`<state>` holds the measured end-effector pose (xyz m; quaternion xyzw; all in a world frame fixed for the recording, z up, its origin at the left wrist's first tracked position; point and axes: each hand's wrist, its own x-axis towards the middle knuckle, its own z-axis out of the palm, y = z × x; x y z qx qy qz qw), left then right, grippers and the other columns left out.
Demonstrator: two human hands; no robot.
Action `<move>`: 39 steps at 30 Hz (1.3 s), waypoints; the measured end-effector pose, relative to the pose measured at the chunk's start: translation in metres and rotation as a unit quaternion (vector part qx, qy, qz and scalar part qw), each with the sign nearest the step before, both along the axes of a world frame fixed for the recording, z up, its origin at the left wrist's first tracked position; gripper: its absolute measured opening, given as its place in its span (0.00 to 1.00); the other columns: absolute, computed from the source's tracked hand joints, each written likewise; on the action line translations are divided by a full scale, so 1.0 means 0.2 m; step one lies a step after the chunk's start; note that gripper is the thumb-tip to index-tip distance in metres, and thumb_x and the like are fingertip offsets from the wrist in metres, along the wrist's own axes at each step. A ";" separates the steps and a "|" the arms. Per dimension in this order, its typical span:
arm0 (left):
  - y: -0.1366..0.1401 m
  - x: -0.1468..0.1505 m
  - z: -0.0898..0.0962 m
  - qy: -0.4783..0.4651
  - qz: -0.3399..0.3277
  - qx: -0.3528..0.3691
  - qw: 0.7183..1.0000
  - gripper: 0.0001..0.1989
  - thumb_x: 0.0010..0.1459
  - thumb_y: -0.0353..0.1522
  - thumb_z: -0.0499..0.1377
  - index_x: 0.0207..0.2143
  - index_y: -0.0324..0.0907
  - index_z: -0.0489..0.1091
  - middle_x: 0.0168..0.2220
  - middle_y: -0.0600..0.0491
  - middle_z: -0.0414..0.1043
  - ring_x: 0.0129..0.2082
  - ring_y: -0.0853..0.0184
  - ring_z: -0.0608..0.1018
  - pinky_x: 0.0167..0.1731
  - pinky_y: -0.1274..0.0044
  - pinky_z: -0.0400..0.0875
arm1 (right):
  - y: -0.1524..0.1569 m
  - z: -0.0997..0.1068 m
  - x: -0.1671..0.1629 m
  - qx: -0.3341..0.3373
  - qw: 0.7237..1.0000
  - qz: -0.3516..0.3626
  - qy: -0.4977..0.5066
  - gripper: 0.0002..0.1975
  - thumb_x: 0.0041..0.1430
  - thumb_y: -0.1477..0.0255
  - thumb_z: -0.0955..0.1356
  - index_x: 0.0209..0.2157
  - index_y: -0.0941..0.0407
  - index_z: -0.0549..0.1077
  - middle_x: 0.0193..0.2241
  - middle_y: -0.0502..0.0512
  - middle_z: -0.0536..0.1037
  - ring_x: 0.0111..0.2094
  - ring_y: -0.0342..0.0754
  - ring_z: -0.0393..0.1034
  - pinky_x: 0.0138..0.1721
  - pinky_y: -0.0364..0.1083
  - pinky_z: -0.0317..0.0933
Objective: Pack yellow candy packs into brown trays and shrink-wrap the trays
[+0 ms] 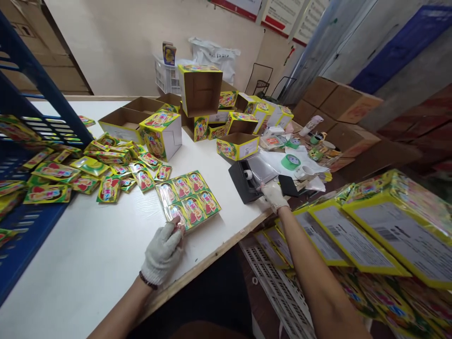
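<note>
block of six packs (190,200): lies flat on the white table (123,263), two rows of three, near the front edge.
left hand (162,254): gloved, at the block's seven o'clock; fingers half curled, tips touching its near corner. whether they pinch or merely steady it, i can't tell.
right hand (274,195): gloved, fingers bent at the four o'clock end of the black dispenser (240,183); i can't make out whether they hold anything.
skewed rows: a hard push from those left fingertips could nudge packs out of line.
dispenser: sits by the front edge; a sharp tug towards five o'clock might tip it off.
black slab (288,185): just beside the right hand, at two o'clock; a careless wrist could knock it.
loose packs (52,172): heaped at the block's ten o'clock; a slide could crowd it.
</note>
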<state>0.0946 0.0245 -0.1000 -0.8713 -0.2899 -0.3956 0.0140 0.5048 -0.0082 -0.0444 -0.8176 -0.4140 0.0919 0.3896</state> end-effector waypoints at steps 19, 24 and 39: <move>0.05 0.01 0.11 0.002 -0.062 -0.083 0.995 0.07 0.60 0.26 0.54 0.29 0.41 0.69 0.32 0.51 0.71 0.32 0.66 0.73 0.33 0.75 0.67 | -0.17 -0.25 -0.24 0.041 0.945 -0.126 0.301 0.13 0.40 0.60 0.68 0.21 0.54 0.64 0.16 0.47 0.67 0.18 0.42 0.62 0.19 0.41 0.58; 0.02 -0.01 0.06 -0.045 -0.071 -0.118 0.990 0.10 0.57 0.21 0.52 0.26 0.41 0.65 0.31 0.50 0.69 0.34 0.66 0.72 0.34 0.74 0.67 | -0.20 -0.17 -0.44 0.037 0.934 -0.056 0.351 0.17 0.39 0.58 0.71 0.20 0.55 0.64 0.14 0.45 0.64 0.15 0.38 0.56 0.15 0.38 0.51; -0.06 0.00 0.20 0.126 -0.034 -0.141 0.981 0.15 0.64 0.36 0.50 0.50 0.45 0.70 0.37 0.49 0.67 0.33 0.62 0.67 0.32 0.71 0.62 | -0.13 -0.22 -1.28 -0.015 0.839 0.176 0.515 0.18 0.48 0.57 0.71 0.21 0.56 0.68 0.16 0.47 0.68 0.17 0.39 0.60 0.19 0.40 0.53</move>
